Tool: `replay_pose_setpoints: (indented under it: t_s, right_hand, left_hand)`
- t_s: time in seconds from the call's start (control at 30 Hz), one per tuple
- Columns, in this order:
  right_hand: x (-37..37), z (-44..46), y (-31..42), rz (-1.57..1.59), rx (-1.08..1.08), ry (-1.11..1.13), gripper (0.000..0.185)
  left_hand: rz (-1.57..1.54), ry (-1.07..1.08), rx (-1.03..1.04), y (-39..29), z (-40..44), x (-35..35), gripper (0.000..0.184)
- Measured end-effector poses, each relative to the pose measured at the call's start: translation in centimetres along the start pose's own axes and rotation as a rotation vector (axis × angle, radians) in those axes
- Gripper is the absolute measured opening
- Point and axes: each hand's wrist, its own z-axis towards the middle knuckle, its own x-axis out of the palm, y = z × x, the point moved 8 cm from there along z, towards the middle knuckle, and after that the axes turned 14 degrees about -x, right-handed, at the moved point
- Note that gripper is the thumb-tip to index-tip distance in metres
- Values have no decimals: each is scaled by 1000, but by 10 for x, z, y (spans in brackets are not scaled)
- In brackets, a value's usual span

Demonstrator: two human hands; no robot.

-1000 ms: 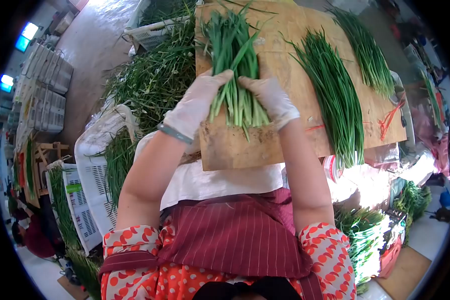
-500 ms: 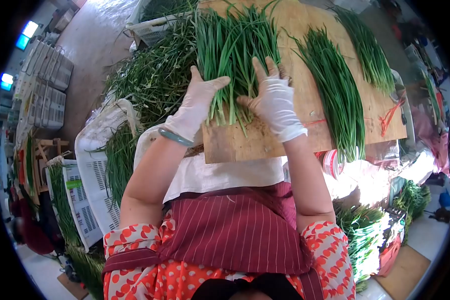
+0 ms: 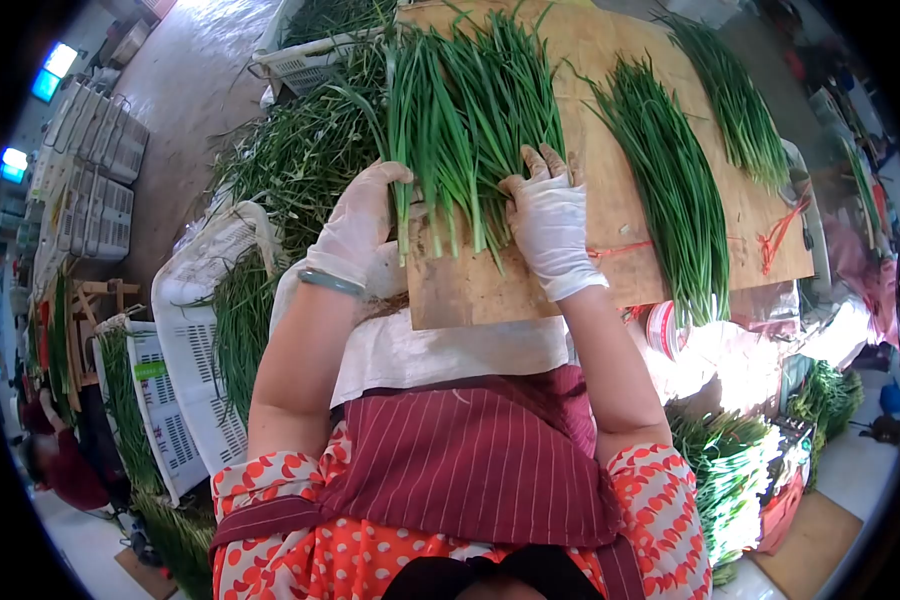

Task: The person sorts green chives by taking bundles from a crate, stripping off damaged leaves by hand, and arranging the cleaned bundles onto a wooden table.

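Note:
Green leafy stalks (image 3: 470, 120) lie spread on the wooden board (image 3: 470, 300), leaves away from me and pale cut ends toward me. My left hand (image 3: 355, 225), in a whitish glove, is cupped at their left edge; the thumb shows, most of the fingers are hidden, and no grip on a stalk is visible. On the right edge rests my gloved right hand (image 3: 552, 225), its bent fingers slightly apart and its thumb beside the stalks. Farther right on the board are a long bundle (image 3: 670, 190) and another bundle (image 3: 735, 105).
Loose greens (image 3: 300, 150) are heaped left of the board. White crates (image 3: 185, 330) with more greens stand at the lower left. Red ties (image 3: 775, 245) lie on the board's right side. A person (image 3: 70, 465) is at the far left, and more greens (image 3: 725, 470) are at the lower right.
The stalks first gripped between both hands now lie spread out on the board. My left hand has moved left to their edge, and my right hand has let go and shifted slightly right.

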Motion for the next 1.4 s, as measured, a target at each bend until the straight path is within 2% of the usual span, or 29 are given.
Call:
replay_pose_setpoints:
  t_s: [0.03, 0.1, 0.17, 0.23, 0.3, 0.33, 0.4, 0.43, 0.5, 0.53, 0.6, 0.63, 0.7, 0.73, 0.8, 0.83, 0.9, 0.93, 1.0, 1.03, 1.07, 1.1, 1.13, 1.17, 1.2, 1.23, 1.3, 1.37, 1.4]
  right_hand:
    - [0, 2, 0, -58, 12, 11, 21]
    - [-1, 3, 1, -112, 21, 24, 16]
    - [-12, 1, -8, 28, 59, -127, 13]
    - [-41, 2, -1, 14, 8, -170, 12]
    - [-51, 2, 7, 121, -28, -164, 11]
    - [-51, 1, 12, 120, -30, -163, 11]
    - [-47, 0, 23, 201, -48, -156, 11]
    - [-44, -1, 26, 200, -50, -155, 11]
    - [-45, -3, 29, 131, -63, -234, 12]
    - [-47, -4, 25, 128, -66, -235, 12]
    - [-36, -16, -15, 343, 243, -141, 10]
    - [-38, -18, -24, 341, 247, -142, 10]
    - [-46, -26, -58, 372, 427, -232, 9]
    - [-46, -25, -67, 368, 430, -233, 9]
    - [-37, -24, -87, 1171, 563, -572, 12]
    - [-40, -20, -90, 1169, 564, -574, 12]
    - [-63, -11, -95, 1326, 588, -822, 16]
    - [-70, -7, -104, 1276, 528, -843, 22]
    - [-93, 10, -110, 1194, 474, -830, 22]
    - [-112, 19, -111, 1112, 424, -814, 22]
    - [-128, 28, -109, 1110, 430, -813, 22]
    - [-153, 39, -104, 1084, 372, -908, 22]
    - [-170, 45, -102, 1056, 312, -1002, 22]
    - [-173, 53, -108, 1056, 311, -1003, 22]
    - [-177, 63, -114, 1151, 202, -1055, 19]
    - [-181, 72, -116, 1246, 90, -1103, 16]
    - [-177, 75, -112, 1165, 106, -1106, 12]
    - [-132, 68, -95, 648, 29, -827, 18]
    - [-103, 64, -86, 394, -9, -678, 22]
  left_hand:
    - [0, -1, -1, -2, 11, -9, 8]
    - [-15, 245, -150, 4, 22, -4, 8]
    - [34, 245, -111, 3, 24, -8, 8]
    - [83, 252, -74, 1, 16, 2, 10]
    - [230, -95, -9, -2, 8, -4, 39]
    - [227, -94, -8, 5, 14, 2, 39]
    - [346, -205, 341, -7, 14, 16, 92]
    - [587, -296, 301, -5, 16, 21, 120]
    - [969, -570, 362, -13, 18, 22, 112]
    - [966, -570, 365, -15, 19, 21, 112]
    - [744, -474, 188, -12, 22, 7, 104]
    - [508, -334, 226, -7, 24, 1, 97]
    - [214, -226, 116, -1, 19, -5, 52]
    - [216, -222, 114, 0, 19, -7, 52]
    - [201, -218, 162, -2, 16, -10, 30]
    - [202, -216, 162, -1, 15, -8, 30]
    - [203, -245, 142, 1, 10, -5, 28]
    - [203, -245, 143, 1, 10, -5, 28]
    - [239, -224, 187, 0, 9, -2, 27]
    - [241, -224, 184, 0, 10, -2, 27]
    - [237, -233, 158, 1, 13, -4, 36]
    - [232, -242, 133, 3, 14, -5, 46]
    - [233, -241, 131, 5, 15, -5, 46]
    - [258, -240, 159, 4, 15, -3, 69]
    - [282, -239, 189, 3, 15, -1, 97]
    - [282, -242, 190, 4, 20, -1, 97]
    - [729, -568, 490, -15, 6, 9, 109]
    - [794, -608, 436, -12, -4, 22, 113]
    - [925, -647, 417, -11, -5, 28, 114]
